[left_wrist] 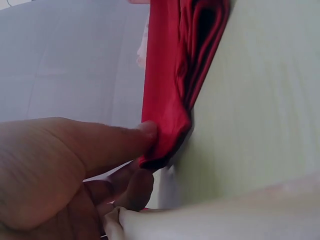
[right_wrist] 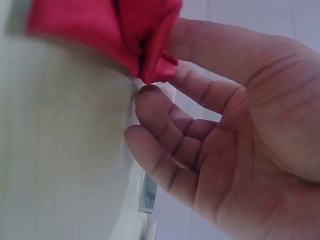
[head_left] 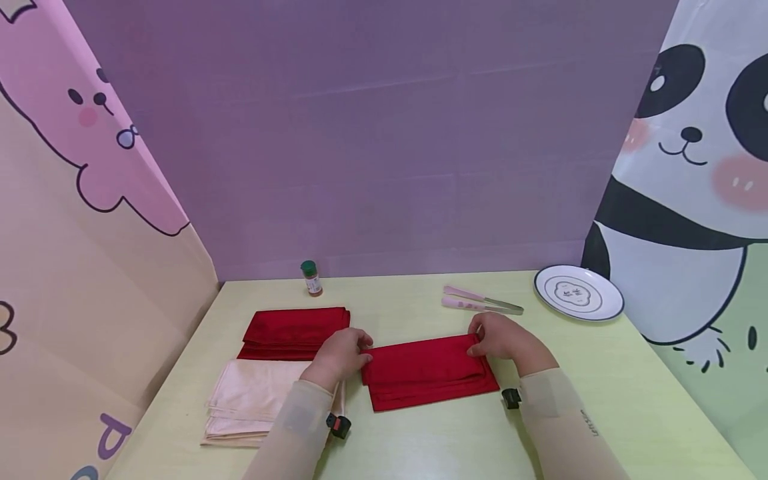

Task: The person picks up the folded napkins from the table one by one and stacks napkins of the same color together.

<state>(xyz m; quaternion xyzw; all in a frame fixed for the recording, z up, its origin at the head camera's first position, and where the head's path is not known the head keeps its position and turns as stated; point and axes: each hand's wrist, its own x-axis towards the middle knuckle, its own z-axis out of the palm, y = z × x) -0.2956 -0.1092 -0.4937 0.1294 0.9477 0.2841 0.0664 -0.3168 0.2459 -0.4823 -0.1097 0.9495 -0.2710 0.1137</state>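
Note:
A folded red cloth [head_left: 426, 377] with a satin sheen lies on the table in front of me. My left hand [head_left: 343, 357] pinches its far left corner; in the left wrist view the thumb presses on the red fabric [left_wrist: 165, 100] with fingers curled beneath. At the far right corner, my right hand [head_left: 501, 339] pinches the cloth between thumb and index finger, and the other fingers bend loosely below the red fold [right_wrist: 150, 45] in the right wrist view. Several layers show along the near edge.
Left of the left hand lie another folded red cloth [head_left: 294, 328] and a folded cream cloth [head_left: 258, 387], partly under the left forearm. A small green-capped jar [head_left: 311, 278] stands behind them. Pink-handled tongs [head_left: 474, 300] and a white plate [head_left: 579, 293] lie at the back right.

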